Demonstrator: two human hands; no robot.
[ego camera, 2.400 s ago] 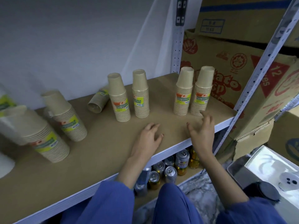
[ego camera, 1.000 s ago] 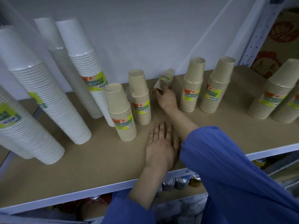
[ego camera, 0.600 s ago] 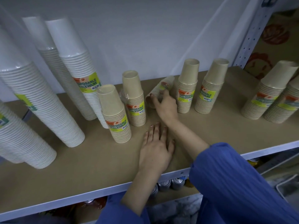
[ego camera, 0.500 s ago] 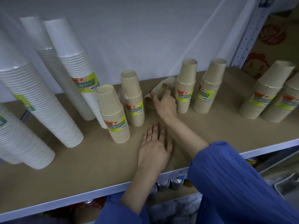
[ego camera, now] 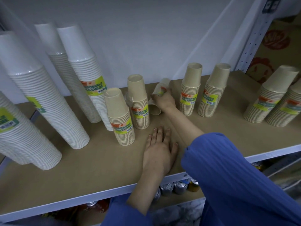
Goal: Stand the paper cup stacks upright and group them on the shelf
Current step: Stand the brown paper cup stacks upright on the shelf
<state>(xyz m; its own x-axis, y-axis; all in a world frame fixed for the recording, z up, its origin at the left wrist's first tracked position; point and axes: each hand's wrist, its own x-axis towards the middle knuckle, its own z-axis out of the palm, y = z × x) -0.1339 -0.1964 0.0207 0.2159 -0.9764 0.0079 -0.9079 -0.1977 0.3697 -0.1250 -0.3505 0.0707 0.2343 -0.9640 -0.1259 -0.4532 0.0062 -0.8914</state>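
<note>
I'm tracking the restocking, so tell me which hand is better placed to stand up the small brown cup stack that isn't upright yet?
Right. The right hand already grips the tilted brown cup stack, its open end low on the shelf. The left hand lies flat nearer the front edge, holding nothing.

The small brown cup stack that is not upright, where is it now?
In the head view it sits tilted at centre, toward the shelf's back, gripped by the right hand.
</note>
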